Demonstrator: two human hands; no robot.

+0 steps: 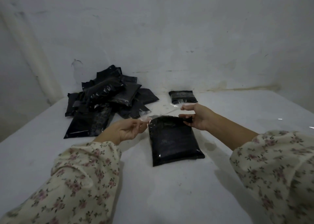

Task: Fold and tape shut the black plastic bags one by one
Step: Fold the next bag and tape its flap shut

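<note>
A filled glossy black plastic bag lies flat on the white tabletop, the left hand pinching one end of a clear tape strip stretched over its far edge, the right hand pinching the other end and the bag's corner.

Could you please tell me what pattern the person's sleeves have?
The cream fabric sleeves carry small pink flowers; head view.

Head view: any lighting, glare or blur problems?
Head view: dim, bluish light; the near bag and the pile show little detail beyond small glints; the clear tape stretched between left hand and right hand is faint and smeared; sleeves look stretched at the corners.
</note>
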